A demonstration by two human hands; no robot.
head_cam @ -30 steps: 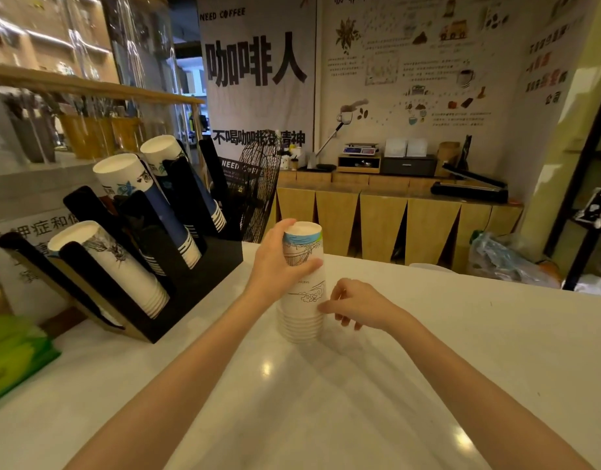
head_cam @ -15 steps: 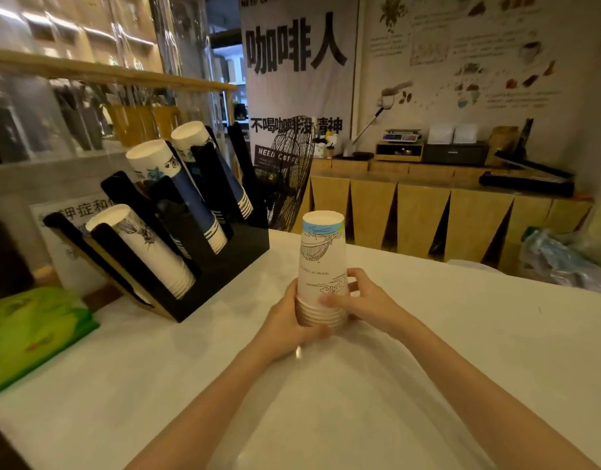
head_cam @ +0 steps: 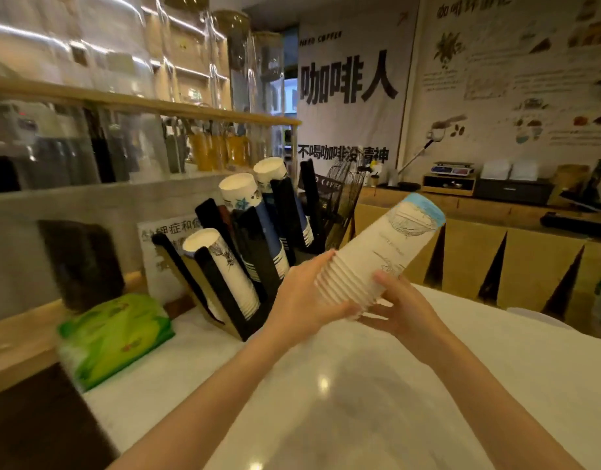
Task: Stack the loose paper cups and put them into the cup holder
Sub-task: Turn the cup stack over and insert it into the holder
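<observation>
Holding the stack of paper cups (head_cam: 377, 262) in the air, both hands wrap around its wide rim end. The left hand (head_cam: 302, 300) cups the rims from the side nearer the cup holder (head_cam: 258, 313), with its fingers curled over the top. The right hand (head_cam: 404, 307) grips from below and from the other side, with its thumb pressed on the cup wall. Out past the fingers, the stack tips up and away, and its closed bottom with the blue band points toward the back wall. The cups look very light, thin and easy to squash, so a soft squeeze is likely best. The rims are rolled and stiffer, and many of them sit bunched together there, so that end seems the best place to hold. The paper looks smooth and dry, white with thin line drawings. Just beside the left fingers stands the black holder, made of slanted flat slots. It already holds other white and blue cup stacks (head_cam: 268, 232).
</observation>
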